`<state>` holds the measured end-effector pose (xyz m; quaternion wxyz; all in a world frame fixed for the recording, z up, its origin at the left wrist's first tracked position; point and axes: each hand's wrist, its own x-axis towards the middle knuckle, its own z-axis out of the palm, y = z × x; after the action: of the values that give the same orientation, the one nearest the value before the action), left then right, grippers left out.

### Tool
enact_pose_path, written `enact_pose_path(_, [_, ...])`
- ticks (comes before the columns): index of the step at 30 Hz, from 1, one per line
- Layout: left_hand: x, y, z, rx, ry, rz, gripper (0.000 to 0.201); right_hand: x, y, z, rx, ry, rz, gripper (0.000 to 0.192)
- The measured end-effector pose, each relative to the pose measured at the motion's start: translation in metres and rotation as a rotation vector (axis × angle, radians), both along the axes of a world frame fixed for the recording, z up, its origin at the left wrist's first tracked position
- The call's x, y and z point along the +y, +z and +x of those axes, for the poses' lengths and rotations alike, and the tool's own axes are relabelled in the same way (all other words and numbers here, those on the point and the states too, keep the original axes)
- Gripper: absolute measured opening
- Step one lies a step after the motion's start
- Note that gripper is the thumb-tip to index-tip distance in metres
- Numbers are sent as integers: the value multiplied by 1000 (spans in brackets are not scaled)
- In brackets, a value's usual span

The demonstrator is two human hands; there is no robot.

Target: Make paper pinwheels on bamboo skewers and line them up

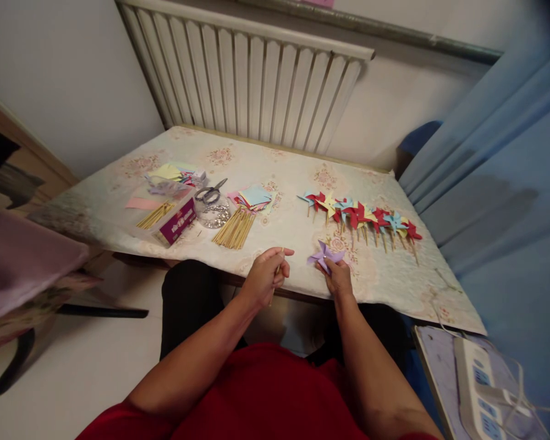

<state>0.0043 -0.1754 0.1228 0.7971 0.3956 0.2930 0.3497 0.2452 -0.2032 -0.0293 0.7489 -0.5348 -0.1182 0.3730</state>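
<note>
My left hand (266,276) is closed around a thin wooden stick (271,298), its index finger pointing out to the right. A purple paper pinwheel (323,253) is pinched in my right hand (338,278), thumb near its centre, just above the table's front edge. The two hands are apart, and the stick and the pinwheel do not touch. In front of my left hand lies a bundle of wooden sticks (233,228). Beyond it is a stack of coloured paper squares (253,198). A row of finished pinwheels (357,216) in red, yellow and blue lies to the right.
Scissors (211,193) rest by a round clear container of small shiny pieces (213,214). A purple-labelled box (178,223) holds more sticks. Behind it is a container of paper pieces (178,173). A power strip (479,388) with cables sits at the lower right, near a blue curtain (499,146).
</note>
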Motion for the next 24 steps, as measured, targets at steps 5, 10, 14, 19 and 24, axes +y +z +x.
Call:
enact_pose_path(5, [1, -3, -1, -2, -1, 6, 25, 0, 2, -1, 4, -6, -4, 31])
enact_pose_path(10, [2, -4, -2, -33, -27, -52, 27, 0, 4, -2, 2, -5, -14, 31])
enact_pose_path(14, [2, -8, -1, -78, -56, -97, 35, -1, 4, -2, -5, -4, -9, 30])
enact_pose_path(19, [2, -10, 0, -89, -62, -74, 40, 0, 4, -2, 5, -9, -11, 28])
enact_pose_path(24, [1, -7, 0, -55, -36, -51, 23, 0, 3, -2, 7, -17, -6, 29])
